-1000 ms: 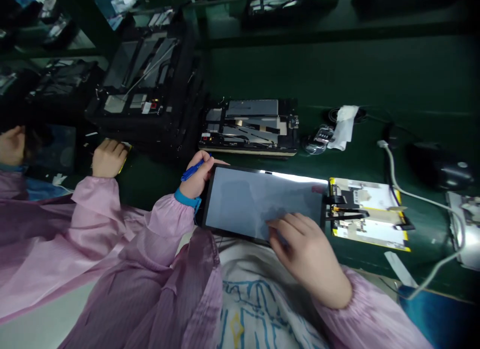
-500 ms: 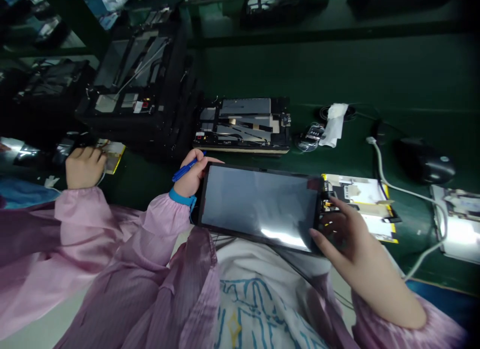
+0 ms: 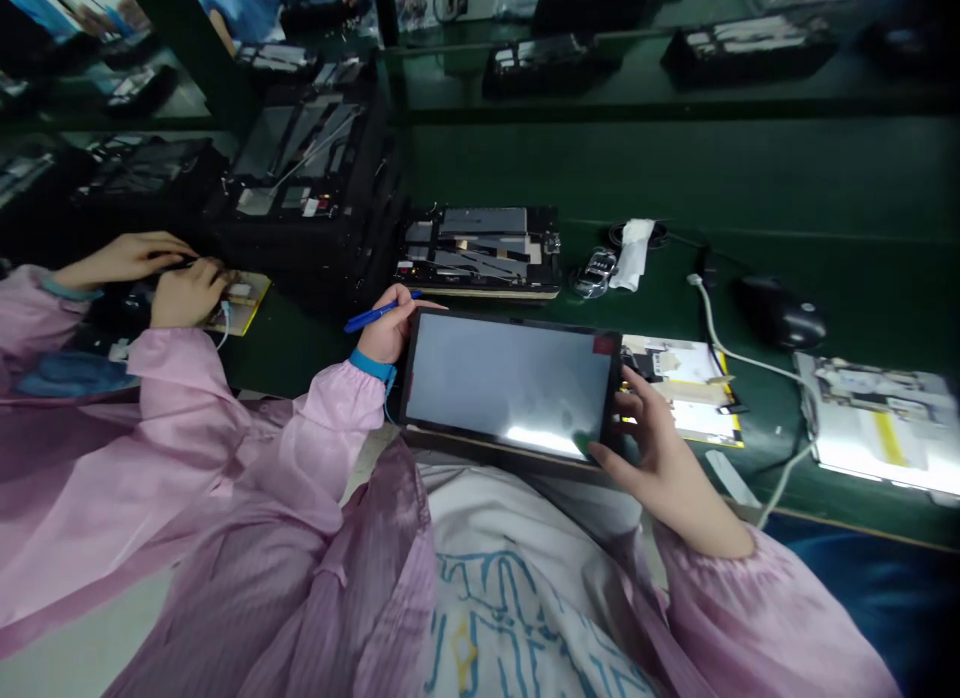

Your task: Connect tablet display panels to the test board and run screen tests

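Observation:
A black-framed tablet screen [image 3: 510, 383] lies tilted in front of me at the bench edge, its face showing a bright reflection. My left hand [image 3: 390, 328] grips its left upper corner and also has a blue pen [image 3: 379, 312] between the fingers; a blue band circles that wrist. At the right edge of the screen, my right hand [image 3: 649, 438] holds on, thumb on the front and the other fingers at the side. Partly behind that hand lies an opened device with white and yellow-edged parts [image 3: 686, 378].
A co-worker's hands [image 3: 187, 290] work at the left beside stacked black trays [image 3: 300, 218]. Behind the screen lies an opened unit [image 3: 480, 253]. Rightward are a wrapped cable [image 3: 634, 253], a black mouse [image 3: 778, 313], a white cable [image 3: 750, 358] and a silver panel [image 3: 885, 418].
The view has shifted, showing more of the shelf. My right hand and the screen's right end sit slightly higher and further left. Another co-worker's hand has appeared at the left.

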`<state>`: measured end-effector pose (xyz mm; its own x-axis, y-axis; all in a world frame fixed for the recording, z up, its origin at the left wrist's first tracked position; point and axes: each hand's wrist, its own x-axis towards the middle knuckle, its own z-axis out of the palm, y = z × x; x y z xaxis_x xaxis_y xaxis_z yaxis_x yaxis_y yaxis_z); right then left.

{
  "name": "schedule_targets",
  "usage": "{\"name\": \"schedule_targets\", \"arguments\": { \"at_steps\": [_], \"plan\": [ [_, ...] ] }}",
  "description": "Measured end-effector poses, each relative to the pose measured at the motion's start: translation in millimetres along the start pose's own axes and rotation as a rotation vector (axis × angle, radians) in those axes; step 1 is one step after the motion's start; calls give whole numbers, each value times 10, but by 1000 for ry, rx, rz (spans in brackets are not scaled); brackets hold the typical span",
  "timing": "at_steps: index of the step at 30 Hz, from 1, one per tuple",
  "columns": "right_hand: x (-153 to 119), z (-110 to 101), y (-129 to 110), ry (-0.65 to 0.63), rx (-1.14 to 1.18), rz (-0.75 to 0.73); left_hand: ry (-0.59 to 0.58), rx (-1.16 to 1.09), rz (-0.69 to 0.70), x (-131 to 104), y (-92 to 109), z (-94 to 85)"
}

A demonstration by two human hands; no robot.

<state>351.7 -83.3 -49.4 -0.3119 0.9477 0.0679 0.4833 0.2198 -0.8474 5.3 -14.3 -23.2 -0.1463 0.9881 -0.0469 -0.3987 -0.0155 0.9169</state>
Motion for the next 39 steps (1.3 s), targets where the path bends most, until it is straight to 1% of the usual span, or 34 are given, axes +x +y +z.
{"name": "schedule_targets", "arguments": {
  "at_steps": [3,6,8,10,11,13,16,19,25,31,33,35,37,39],
  "plan": [
    [-4,38,43,12,51,0,-15,-46,-4,5,-4,-12],
    [-29,37,-1,32,107,-31,-15,-57,-10,2,-11,-20],
    [-65,50,-103,126,10,-91,0,-47,-16,1,-16,-26],
    [-109,107,-242,243,-208,-199,15,-32,-28,5,-22,-32],
    [-130,154,-313,271,-326,-267,18,-23,-38,8,-25,-35],
    [-161,270,-432,251,-508,-395,22,-9,-64,15,-34,-40],
    [-167,438,-512,211,-626,-492,36,-5,-91,20,-47,-38],
    [-138,517,-504,196,-647,-516,46,-7,-91,10,-52,-24],
    [-81,499,-499,105,-621,-536,45,19,-66,-22,-47,4],
    [-51,521,-588,38,-609,-535,59,62,-56,-23,-1,15],
    [-12,454,-622,26,-575,-555,66,77,-50,-18,31,23],
    [83,286,-608,82,-528,-559,72,95,-57,-7,65,28],
    [258,19,-507,235,-495,-493,69,99,-69,9,90,28],
    [524,-301,-311,410,-479,-325,68,93,-72,24,103,24]
  ]
}}
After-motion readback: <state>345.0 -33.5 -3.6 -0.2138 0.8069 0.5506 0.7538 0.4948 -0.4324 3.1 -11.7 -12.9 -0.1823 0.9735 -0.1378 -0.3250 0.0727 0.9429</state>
